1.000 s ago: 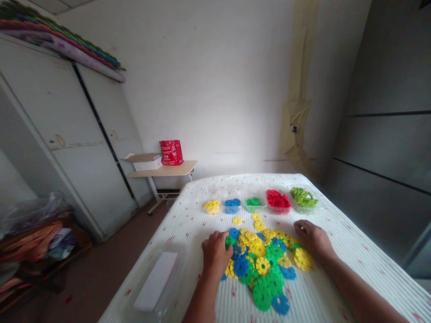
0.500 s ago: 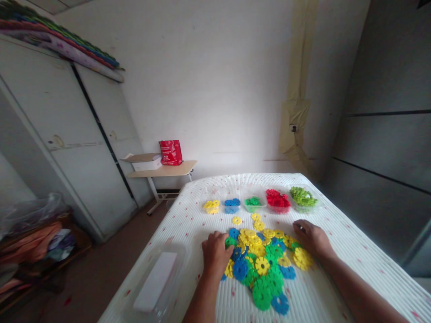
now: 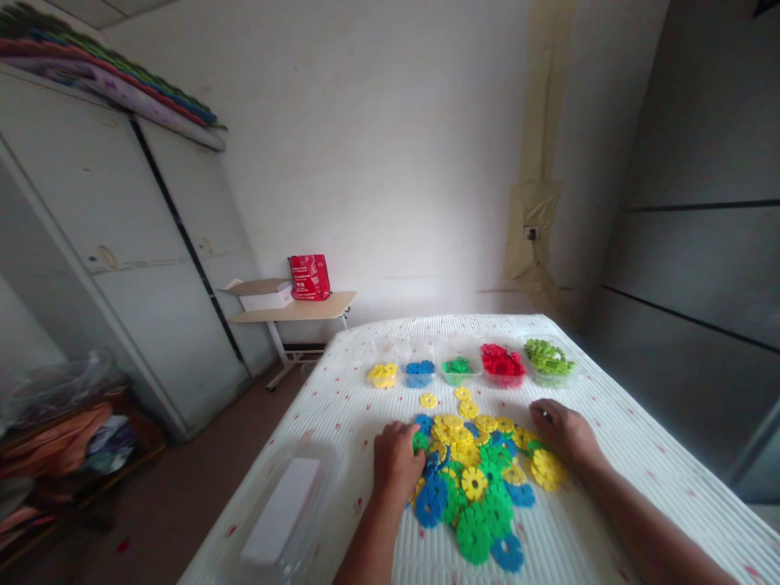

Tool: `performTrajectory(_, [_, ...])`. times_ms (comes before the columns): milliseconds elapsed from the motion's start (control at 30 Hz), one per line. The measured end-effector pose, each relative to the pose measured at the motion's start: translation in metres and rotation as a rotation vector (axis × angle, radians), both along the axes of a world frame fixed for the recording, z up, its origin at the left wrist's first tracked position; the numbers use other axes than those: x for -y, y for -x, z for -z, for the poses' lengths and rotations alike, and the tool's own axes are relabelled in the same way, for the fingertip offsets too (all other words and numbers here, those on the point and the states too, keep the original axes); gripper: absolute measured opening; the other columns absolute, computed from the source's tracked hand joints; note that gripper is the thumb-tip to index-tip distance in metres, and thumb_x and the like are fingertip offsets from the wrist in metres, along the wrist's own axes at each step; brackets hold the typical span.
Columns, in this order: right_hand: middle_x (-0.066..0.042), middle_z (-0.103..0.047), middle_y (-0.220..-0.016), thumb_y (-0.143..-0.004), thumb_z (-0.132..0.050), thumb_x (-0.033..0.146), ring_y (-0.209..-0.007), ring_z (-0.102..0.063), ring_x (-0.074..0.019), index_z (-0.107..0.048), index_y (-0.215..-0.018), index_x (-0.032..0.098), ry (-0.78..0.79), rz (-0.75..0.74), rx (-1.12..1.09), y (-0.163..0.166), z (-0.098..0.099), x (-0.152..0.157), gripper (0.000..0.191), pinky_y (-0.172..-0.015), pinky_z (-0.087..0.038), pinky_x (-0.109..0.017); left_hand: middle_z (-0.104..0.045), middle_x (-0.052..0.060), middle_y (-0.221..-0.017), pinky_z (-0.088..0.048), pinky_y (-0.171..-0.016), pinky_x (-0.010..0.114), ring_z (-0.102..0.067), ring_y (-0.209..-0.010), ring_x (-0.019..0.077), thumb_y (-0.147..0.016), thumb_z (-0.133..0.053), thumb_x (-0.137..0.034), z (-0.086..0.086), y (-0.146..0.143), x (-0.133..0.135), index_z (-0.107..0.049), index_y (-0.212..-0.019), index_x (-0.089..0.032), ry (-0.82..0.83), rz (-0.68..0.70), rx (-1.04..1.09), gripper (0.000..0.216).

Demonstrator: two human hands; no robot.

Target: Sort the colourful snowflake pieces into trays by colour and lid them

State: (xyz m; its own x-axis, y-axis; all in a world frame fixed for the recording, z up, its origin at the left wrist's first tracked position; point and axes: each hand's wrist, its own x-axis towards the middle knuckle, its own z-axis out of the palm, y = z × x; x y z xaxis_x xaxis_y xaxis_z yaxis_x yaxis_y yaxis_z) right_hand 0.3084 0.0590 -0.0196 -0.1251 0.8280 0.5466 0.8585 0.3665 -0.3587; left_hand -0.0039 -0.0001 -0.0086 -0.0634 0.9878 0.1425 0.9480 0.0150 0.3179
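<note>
A heap of flat plastic snowflake discs [image 3: 478, 479], yellow, green and blue, lies on the white ribbed table cover [image 3: 615, 455]. My left hand [image 3: 397, 463] rests curled on the heap's left edge, its fingers on green and blue discs. At the heap's far right, my right hand [image 3: 564, 431] lies beside yellow discs. Whether either hand holds a disc is hidden. Beyond the heap stand clear tubs of sorted discs: yellow [image 3: 383, 374], blue [image 3: 420, 371], green [image 3: 459, 368], red [image 3: 503, 362] and light green [image 3: 549, 357].
Two loose yellow discs [image 3: 429, 400] lie between heap and tubs. A clear lidded box [image 3: 283, 508] sits at the table's near left corner. A small side table [image 3: 298, 309] with a red bag stands by the far wall, with a wardrobe and clutter on the left.
My left hand has slid a little to the right into the heap, pushing the left-side discs inward. My right hand has stayed put.
</note>
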Motion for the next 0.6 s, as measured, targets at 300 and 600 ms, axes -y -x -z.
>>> performTrajectory(300, [-0.004,-0.069,-0.072,-0.079,-0.037,0.035,-0.062,-0.063,-0.0171,-0.064,-0.072,0.022,0.002,0.012,-0.011,0.0004,0.0003,-0.0003,0.031,-0.057,-0.046,-0.025,-0.064,0.003,-0.103,-0.036,-0.087,0.029,-0.053,-0.102,0.0185,-0.073,-0.058,-0.023,-0.0018,0.0009,0.0022,-0.061,-0.108,-0.026,-0.075,0.0,0.015,0.035])
performTrajectory(600, [-0.006,-0.07,-0.078,-0.081,-0.037,0.036,-0.064,-0.064,-0.0173,-0.065,-0.078,0.02,0.01,0.023,-0.048,0.0061,-0.0019,0.0018,0.032,-0.06,-0.047,-0.026,-0.064,0.004,-0.104,-0.045,-0.09,0.035,-0.056,-0.099,0.019,-0.068,-0.056,-0.01,0.0041,-0.004,0.0028,-0.058,-0.11,-0.022,-0.4,0.135,0.25,0.043])
